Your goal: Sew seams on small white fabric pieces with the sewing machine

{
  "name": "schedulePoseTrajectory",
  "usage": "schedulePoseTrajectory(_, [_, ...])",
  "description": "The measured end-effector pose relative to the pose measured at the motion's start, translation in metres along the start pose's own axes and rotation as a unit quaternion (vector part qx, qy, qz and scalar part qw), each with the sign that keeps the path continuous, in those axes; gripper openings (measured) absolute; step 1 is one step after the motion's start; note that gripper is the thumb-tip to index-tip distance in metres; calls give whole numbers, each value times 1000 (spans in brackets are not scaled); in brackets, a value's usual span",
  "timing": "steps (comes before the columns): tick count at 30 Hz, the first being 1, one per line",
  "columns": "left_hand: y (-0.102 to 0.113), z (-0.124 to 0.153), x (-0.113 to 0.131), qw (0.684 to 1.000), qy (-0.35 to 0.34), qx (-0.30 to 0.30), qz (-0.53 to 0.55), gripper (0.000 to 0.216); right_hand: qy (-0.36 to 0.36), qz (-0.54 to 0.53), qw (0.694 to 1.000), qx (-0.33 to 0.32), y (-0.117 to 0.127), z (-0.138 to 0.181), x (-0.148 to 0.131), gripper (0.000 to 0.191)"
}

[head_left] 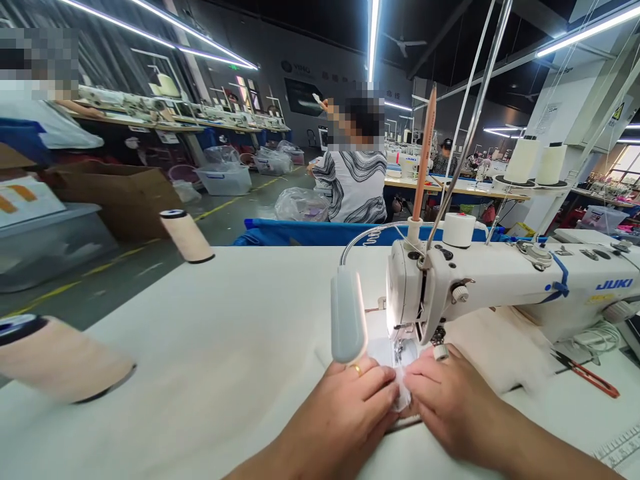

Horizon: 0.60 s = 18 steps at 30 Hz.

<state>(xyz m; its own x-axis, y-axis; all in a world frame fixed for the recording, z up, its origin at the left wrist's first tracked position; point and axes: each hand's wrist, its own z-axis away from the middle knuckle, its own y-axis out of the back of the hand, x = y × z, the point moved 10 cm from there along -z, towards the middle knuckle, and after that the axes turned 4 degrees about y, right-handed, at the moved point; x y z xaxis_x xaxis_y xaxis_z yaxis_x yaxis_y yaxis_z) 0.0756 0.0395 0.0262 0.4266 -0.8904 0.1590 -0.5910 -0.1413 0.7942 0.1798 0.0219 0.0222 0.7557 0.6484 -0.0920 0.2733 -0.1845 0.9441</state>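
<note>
Centrally, the white fabric piece point(403, 395) is pinched between the left hand point(345, 415) and the right hand point(447, 401), with both grips closed on it. It is laid on the table point(225, 347), beneath the sewing machine point(500, 280).

Two hands point(345, 410), one sewing machine point(500, 280), four thread cones point(186, 235)

At a table point(225, 347), the left hand point(345, 413) and right hand point(450, 400) rest side by side on a piece of cloth point(403, 395), just before the needle of a sewing machine point(500, 280) on the table's right. A lamp point(347, 323) hangs above the left hand. 2 thread cones point(186, 235) sit at the left edge, clippers point(587, 375) right of the hands. Behind the table sits a person point(355, 183).
</note>
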Motion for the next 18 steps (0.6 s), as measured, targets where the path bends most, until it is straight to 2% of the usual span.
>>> schedulePoseTrajectory(9, [2, -1, -1, 1000, 2, -3, -16, 26, -6, 0, 1000, 13, 2, -2, 1, 15])
schedulePoseTrajectory(18, [2, 1, 7, 999, -29, -6, 14, 27, -23, 4, 1000, 0, -2, -3, 5, 17])
